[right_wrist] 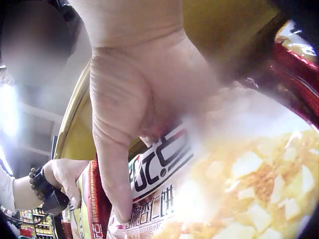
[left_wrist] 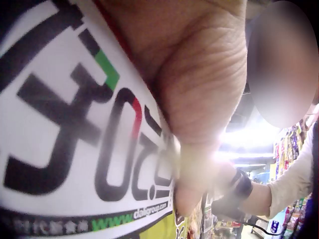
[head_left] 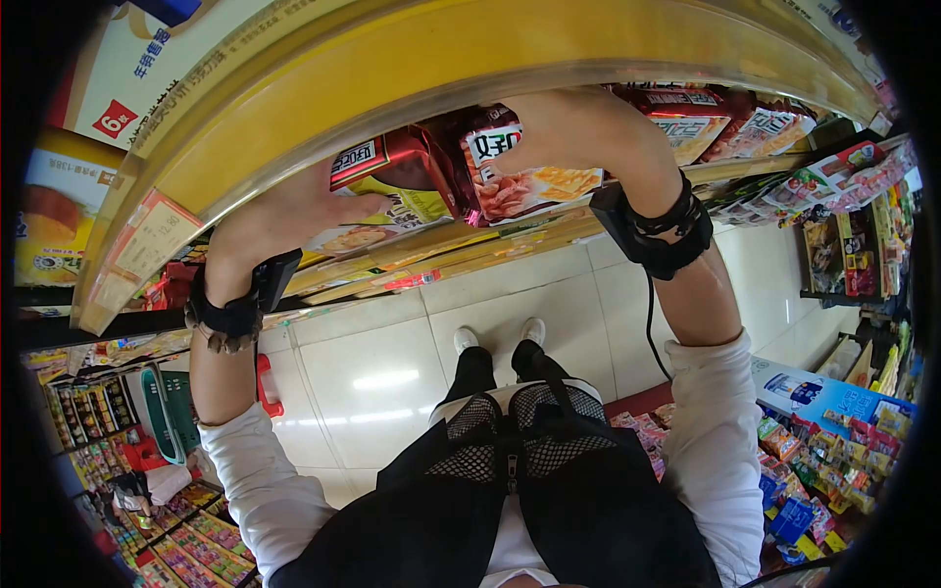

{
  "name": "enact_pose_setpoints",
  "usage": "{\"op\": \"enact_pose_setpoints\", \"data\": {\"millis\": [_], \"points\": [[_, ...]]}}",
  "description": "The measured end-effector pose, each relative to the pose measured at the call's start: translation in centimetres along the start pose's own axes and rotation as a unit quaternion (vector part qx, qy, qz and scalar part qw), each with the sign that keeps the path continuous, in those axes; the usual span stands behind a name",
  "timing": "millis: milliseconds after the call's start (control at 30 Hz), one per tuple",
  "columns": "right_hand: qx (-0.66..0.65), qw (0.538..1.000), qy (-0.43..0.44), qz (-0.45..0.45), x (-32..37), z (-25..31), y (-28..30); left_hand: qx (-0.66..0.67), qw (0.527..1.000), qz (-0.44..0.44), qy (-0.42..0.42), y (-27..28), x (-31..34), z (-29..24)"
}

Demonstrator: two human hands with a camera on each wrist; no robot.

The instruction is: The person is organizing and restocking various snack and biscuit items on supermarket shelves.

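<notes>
Under the yellow shelf front, my left hand grips a red and yellow biscuit bag, its thumb lying over the front. The left wrist view shows that bag's white lettered panel close up beside the thumb. My right hand holds a red and white biscuit bag just to the right, thumb across its printed front. In the right wrist view the thumb lies along that bag's lettering. The other fingers of both hands are mostly hidden behind the bags and shelf front.
The curved yellow shelf edge overhangs both hands, with a price tag at left. More red snack bags stand to the right. A green basket is behind at left, and piled snack packets at right.
</notes>
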State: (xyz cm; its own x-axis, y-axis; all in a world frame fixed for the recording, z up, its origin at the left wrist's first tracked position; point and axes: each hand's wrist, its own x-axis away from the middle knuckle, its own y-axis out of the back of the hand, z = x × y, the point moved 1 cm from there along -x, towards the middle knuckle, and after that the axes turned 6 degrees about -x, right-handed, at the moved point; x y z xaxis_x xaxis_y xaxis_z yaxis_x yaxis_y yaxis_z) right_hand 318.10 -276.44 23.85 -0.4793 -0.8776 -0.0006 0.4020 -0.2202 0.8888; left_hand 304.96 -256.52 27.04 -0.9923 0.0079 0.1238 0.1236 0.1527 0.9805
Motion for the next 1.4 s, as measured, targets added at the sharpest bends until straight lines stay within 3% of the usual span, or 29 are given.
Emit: {"op": "enact_pose_setpoints", "data": {"millis": [67, 200, 267, 600, 667, 867, 1100, 1267, 1400], "points": [[-0.004, 0.993, 0.057, -0.101, 0.3, -0.5, -0.9, 0.022, 1.000, -0.003, -0.003, 0.1, 0.1, -0.3], [0.020, 0.991, 0.084, -0.106, 0.7, -0.2, -0.4, 0.004, 1.000, -0.022, -0.012, 0.0, 0.2, -0.2], [0.044, 0.977, 0.128, -0.164, 0.8, -0.6, -0.9, 0.007, 1.000, -0.024, -0.017, 0.0, 0.2, -0.3], [0.074, 0.980, 0.108, -0.148, 2.0, -0.1, -0.8, 0.007, 0.999, -0.030, -0.019, -0.1, 0.2, -0.3], [0.087, 0.963, 0.150, -0.206, 1.7, -0.7, -0.7, 0.000, 0.999, -0.035, -0.027, -0.1, 0.2, -0.4], [0.067, 0.985, 0.095, -0.131, 1.7, -1.1, -1.2, 0.009, 1.000, -0.026, -0.009, 0.0, 0.2, -0.5], [0.070, 0.987, 0.079, -0.122, 1.6, -1.0, -1.3, 0.046, 0.998, -0.030, 0.014, -0.4, -0.2, -0.6], [0.080, 0.976, 0.116, -0.169, 1.5, -1.7, -1.8, 0.047, 0.999, -0.024, 0.014, -0.4, -0.6, -1.1], [0.068, 0.986, 0.076, -0.129, 1.6, -1.3, -1.3, 0.045, 0.998, -0.031, -0.009, -0.4, -0.8, -1.5]]}}
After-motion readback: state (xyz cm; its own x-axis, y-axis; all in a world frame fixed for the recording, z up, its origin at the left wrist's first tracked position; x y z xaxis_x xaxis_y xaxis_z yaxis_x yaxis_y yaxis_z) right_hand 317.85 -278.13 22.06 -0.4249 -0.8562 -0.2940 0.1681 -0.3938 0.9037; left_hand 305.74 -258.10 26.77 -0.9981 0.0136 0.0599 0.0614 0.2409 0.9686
